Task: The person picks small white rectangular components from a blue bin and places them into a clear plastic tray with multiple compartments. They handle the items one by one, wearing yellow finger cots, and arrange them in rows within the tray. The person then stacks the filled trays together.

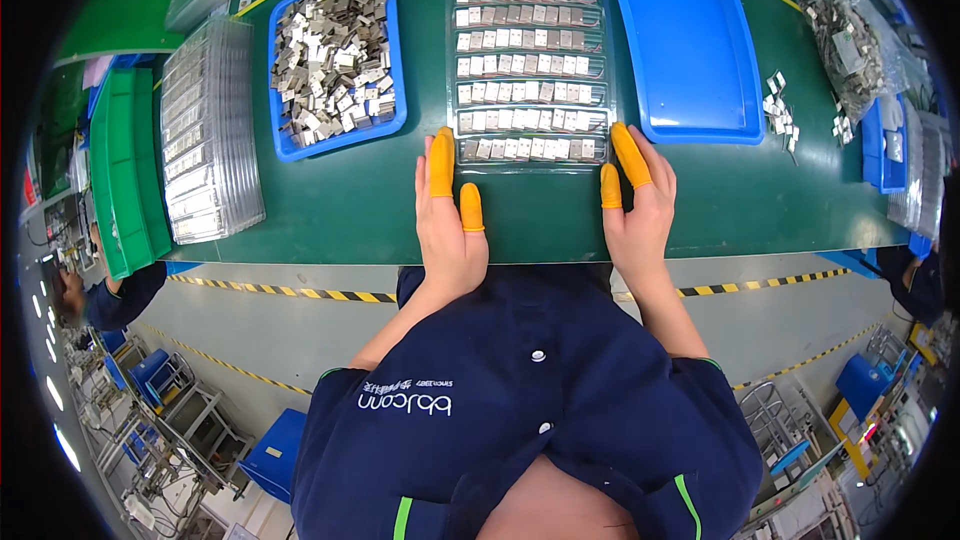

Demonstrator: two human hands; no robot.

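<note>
A: What is the green surface carrying?

B: A clear tray is lying between the hands and stretching well beyond them. The heaped blue bin is sitting beyond the left hand, off to its left; the second blue bin is sitting beyond the right hand, to its right.

A: And the hands?

B: The left hand and right hand are lying open, fingers pointing forward at the tray's near corners, neither one pinching anything. Whether they're pressing on it, I can't tell.

A: What's worrying you?

B: Uneven pushing. If one hand is shoving harder, the tray could be skewing or flexing, and the small metal plugs, sitting in rows between and beyond the fingertips, could be jumping out of line. Even the yellow finger covers could be snagging the rim and jolting everything.
</note>
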